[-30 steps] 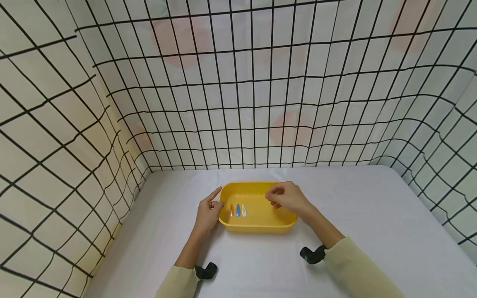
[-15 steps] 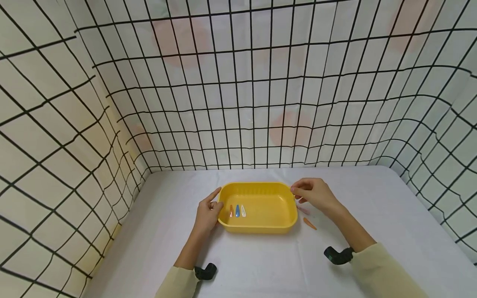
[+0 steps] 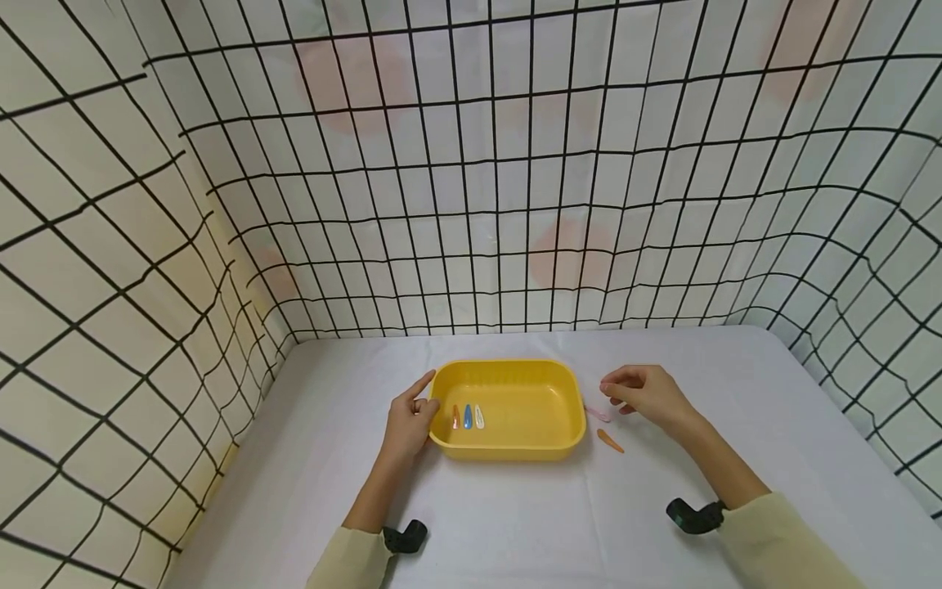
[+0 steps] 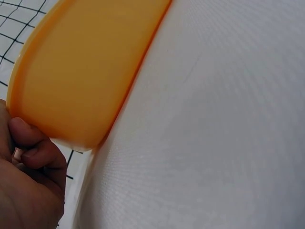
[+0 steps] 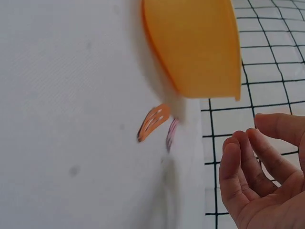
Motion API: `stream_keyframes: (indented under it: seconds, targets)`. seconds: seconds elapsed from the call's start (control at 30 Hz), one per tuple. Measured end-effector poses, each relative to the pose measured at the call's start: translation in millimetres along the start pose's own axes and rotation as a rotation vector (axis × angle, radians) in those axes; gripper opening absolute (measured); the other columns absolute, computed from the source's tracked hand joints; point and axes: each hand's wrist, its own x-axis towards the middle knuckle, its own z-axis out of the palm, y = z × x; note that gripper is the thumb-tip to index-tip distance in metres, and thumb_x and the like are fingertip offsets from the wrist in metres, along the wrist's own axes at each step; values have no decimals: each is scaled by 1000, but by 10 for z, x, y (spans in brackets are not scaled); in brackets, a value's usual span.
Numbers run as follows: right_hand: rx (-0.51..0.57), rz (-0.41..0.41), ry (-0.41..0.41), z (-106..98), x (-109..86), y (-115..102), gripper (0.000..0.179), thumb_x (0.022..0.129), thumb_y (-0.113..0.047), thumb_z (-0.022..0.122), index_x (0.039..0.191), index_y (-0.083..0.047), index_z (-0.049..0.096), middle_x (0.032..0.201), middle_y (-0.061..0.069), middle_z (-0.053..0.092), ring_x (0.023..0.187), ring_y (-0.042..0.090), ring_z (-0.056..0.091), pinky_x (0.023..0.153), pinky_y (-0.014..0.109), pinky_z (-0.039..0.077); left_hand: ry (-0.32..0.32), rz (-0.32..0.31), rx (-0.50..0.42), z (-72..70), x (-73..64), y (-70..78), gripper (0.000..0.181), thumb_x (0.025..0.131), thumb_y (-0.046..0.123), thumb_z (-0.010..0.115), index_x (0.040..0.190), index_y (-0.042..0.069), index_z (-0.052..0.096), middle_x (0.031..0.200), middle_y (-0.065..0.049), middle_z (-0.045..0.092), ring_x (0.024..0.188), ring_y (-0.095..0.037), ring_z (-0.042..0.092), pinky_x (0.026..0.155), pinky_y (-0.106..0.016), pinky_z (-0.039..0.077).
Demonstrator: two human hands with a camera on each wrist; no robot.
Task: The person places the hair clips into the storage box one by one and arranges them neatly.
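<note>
A shallow yellow tray (image 3: 511, 452) sits on the white cloth. At its left end my left hand (image 3: 409, 421) grips the rim, thumb over the edge and forefinger along the outside. Inside the tray, near that end, three snap hair clips stand in a row: an orange one (image 3: 455, 416), a blue one (image 3: 468, 416) and a white one (image 3: 480, 416). Right of the tray lie a pink hair clip (image 3: 598, 413) and another orange hair clip (image 5: 153, 121). My right hand (image 3: 648, 397) hovers just beyond the pink clip, thumb and fingertips apart, fingers loosely bent and holding nothing.
Black grid netting (image 3: 500, 245) over white cloth walls encloses the table (image 3: 515, 523) at the back and both sides. A dark wrist camera (image 3: 695, 517) is worn at the right sleeve, and a second wrist camera (image 3: 405, 537) at the left.
My right hand has moved right, from above the tray to beyond its right end, uncovering the pink and orange clips on the cloth. The left hand and the tray stay put.
</note>
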Motion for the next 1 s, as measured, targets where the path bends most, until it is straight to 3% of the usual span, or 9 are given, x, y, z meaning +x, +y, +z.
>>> stream_keyframes:
  seconds: [0.6, 1.0]
  targets:
    - [-41, 54, -21, 30, 50, 402, 38, 97, -29, 70, 123, -2, 71, 102, 8, 74, 86, 19, 64, 72, 28, 58, -6, 11, -23, -6, 8, -12, 56, 98, 12, 60, 152, 25, 53, 58, 2, 43, 40, -13, 36, 40, -20, 36]
    - [-101, 31, -1, 142, 41, 421, 34, 96, -27, 72, 119, -2, 73, 94, 7, 72, 77, 19, 59, 63, 27, 54, 5, -5, -3, 14, 14, -20, 55, 98, 14, 60, 151, 27, 54, 59, 2, 44, 41, -13, 37, 40, -20, 37]
